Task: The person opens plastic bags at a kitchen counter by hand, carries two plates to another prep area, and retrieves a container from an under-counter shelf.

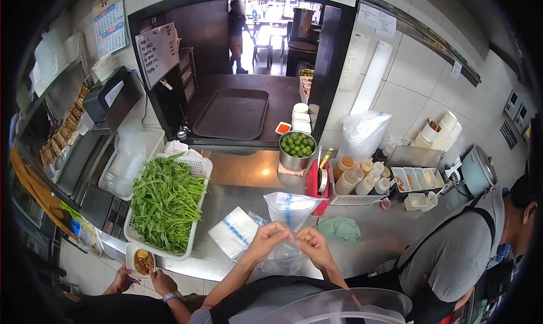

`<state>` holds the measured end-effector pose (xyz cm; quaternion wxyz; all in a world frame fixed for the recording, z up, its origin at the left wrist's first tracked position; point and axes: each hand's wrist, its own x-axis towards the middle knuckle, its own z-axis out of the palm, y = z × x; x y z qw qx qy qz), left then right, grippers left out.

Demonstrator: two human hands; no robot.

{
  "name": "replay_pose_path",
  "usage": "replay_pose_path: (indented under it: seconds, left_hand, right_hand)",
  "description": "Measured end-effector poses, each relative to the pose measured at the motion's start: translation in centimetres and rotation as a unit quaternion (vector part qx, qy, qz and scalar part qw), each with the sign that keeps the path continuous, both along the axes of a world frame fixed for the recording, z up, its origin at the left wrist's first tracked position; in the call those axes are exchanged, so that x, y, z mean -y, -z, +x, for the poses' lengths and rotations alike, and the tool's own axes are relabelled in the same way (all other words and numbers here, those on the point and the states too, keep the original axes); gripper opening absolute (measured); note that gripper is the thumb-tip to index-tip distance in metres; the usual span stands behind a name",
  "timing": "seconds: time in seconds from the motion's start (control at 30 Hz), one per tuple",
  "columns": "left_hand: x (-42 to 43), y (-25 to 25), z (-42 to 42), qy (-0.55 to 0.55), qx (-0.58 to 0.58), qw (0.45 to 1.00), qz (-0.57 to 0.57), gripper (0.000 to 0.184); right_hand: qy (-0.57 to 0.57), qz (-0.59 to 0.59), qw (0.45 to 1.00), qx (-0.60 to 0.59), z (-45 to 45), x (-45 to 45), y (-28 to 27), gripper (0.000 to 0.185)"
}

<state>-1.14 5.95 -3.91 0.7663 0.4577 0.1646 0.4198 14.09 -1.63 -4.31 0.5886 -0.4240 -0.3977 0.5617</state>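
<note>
a clear plastic bag [292, 209] lies between the two hands over the front edge of the steel worktop [390, 233], its long axis running roughly from that edge toward the back one. the left hand [268, 241] and the right hand [314, 248] are about equally near it, fingertips almost meeting, each pinching the thin plastic; whether they grip one layer or two i cannot tell. beyond the fingertips the bag flares toward the back edge, while its loose part trails between the wrists to the front edge. a folded stack of bags [233, 233] sits just left of the left hand, the nearer hand to it, also by the front edge. a green cloth [339, 229] lies beyond the right hand, toward the right.
</note>
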Motion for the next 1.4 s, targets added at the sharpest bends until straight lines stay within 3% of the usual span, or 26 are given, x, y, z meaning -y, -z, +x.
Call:
replay_pose_path:
  seconds: [0.1,0.2,0.27,0.3,0.4,0.47,0.5,0.53,0.67,0.73,0.77,0.8,0.9,0.97,1.03,1.13,1.17,1.2,1.3,1.4]
  left_hand:
    - [-0.8,-0.2,-0.9,0.051,-0.008,0.995,-0.089,0.011]
    - [-0.4,-1.5,-1.4,0.123,-0.095,0.986,-0.066,0.011]
    - [-0.5,-1.8,-1.5,0.201,-0.178,0.963,-0.023,0.012]
    - [-0.6,-1.0,-1.4,0.223,-0.154,0.963,-0.012,0.012]
    - [-1.1,0.6,-1.4,0.261,-0.054,0.963,-0.028,0.013]
    - [-2.6,-2.0,-2.5,0.250,0.043,0.962,-0.103,0.014]
    - [-3.3,-2.8,-2.5,0.232,0.000,0.971,-0.052,0.013]
    - [-4.0,-3.6,-2.4,0.214,-0.044,0.976,-0.001,0.013]
    - [-5.8,-6.0,-1.3,0.056,-0.192,0.964,0.175,0.009]
    - [-6.2,-5.5,0.4,-0.126,-0.242,0.922,0.277,0.007]
    - [-6.7,-4.7,1.1,-0.216,-0.263,0.883,0.323,0.006]
    - [-7.7,-2.1,1.7,-0.237,-0.297,0.858,0.347,0.006]
    - [-7.7,0.2,2.2,-0.195,-0.294,0.911,0.216,0.008]
    - [-8.0,0.6,2.1,-0.184,-0.350,0.891,0.221,0.009]
    - [-8.1,0.1,2.0,-0.156,-0.393,0.886,0.189,0.009]
    - [-8.5,6.7,2.1,-0.069,-0.313,0.946,0.058,0.015]
    - [-8.0,9.1,2.4,-0.083,-0.331,0.939,0.052,0.018]
    - [-7.5,11.6,2.8,-0.097,-0.350,0.930,0.049,0.021]
    - [-7.9,11.2,2.9,-0.078,-0.338,0.938,0.020,0.029]
    - [-8.2,11.0,1.9,-0.013,-0.256,0.966,-0.037,0.030]
  right_hand:
    - [-0.168,-0.023,0.984,-0.058,2.6,0.6,1.7,0.009]
    - [-0.185,-0.014,0.978,0.091,2.5,1.3,0.4,0.016]
    - [-0.021,0.115,0.993,-0.015,1.7,0.2,-1.0,0.019]
    - [0.061,0.178,0.980,-0.068,1.4,-0.2,-1.4,0.020]
    - [0.061,0.019,0.956,-0.286,1.7,0.7,-1.2,0.019]
    - [-0.049,0.026,0.976,-0.209,4.0,0.2,0.9,0.020]
    - [-0.103,0.027,0.980,-0.168,4.8,0.1,1.6,0.021]
    - [-0.075,0.040,0.984,-0.155,4.2,-0.2,-1.2,0.014]
    - [0.104,0.163,0.977,0.088,4.5,-3.0,-5.6,0.009]
    - [0.213,0.219,0.932,0.192,3.3,-5.5,-5.6,0.007]
    - [0.208,0.193,0.939,0.193,3.2,-6.1,-4.4,0.008]
    - [0.201,0.169,0.945,0.193,3.2,-7.0,-2.8,0.008]
    - [0.178,0.134,0.951,0.215,3.2,-8.0,-2.4,0.005]
    - [0.148,0.085,0.969,0.181,3.6,-8.0,-1.5,0.007]
    - [0.125,0.096,0.958,0.239,4.0,-8.4,1.2,0.012]
    - [0.153,0.063,0.926,0.339,4.7,-9.2,6.6,0.025]
    - [0.172,0.043,0.912,0.370,4.6,-9.2,9.4,0.030]
    - [0.199,0.129,0.859,0.455,5.0,-10.0,14.5,0.038]
    - [0.199,0.036,0.899,0.388,3.3,-8.9,10.9,0.036]
    - [0.089,-0.068,0.925,0.363,4.7,-8.8,11.7,0.036]
